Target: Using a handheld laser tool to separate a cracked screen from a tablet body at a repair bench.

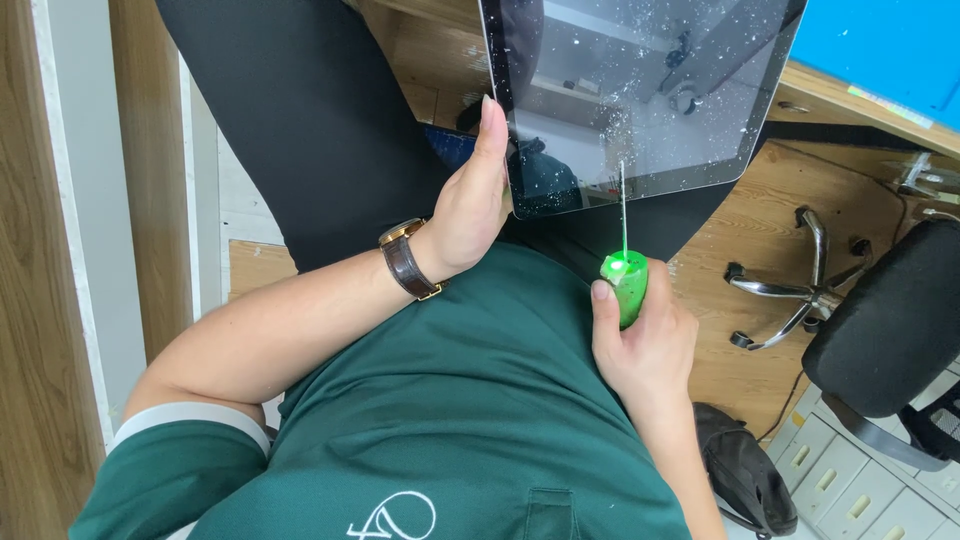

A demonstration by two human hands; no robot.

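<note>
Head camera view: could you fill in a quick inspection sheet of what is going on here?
Surface: wooden floor; tablet rests over the lap.
Job's things: tablet, dark glass speckled white; green-handled screwdriver, tip at the tablet's near edge.
Clutter: dark bag on the floor.
Hands: left hand steadies the tablet's edge; right hand grips the screwdriver.
Cables: thin dark cable on the floor at the right.
Surroundings: office chair, drawer unit, blue panel.

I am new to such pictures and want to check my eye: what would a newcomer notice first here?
First, the bright green screwdriver in the right hand, near the middle, its thin shaft pointing up at the lower edge of a tablet. The tablet's dark, speckled glass fills the top, steadied at its left edge by the left hand with a brown wristwatch.
</note>
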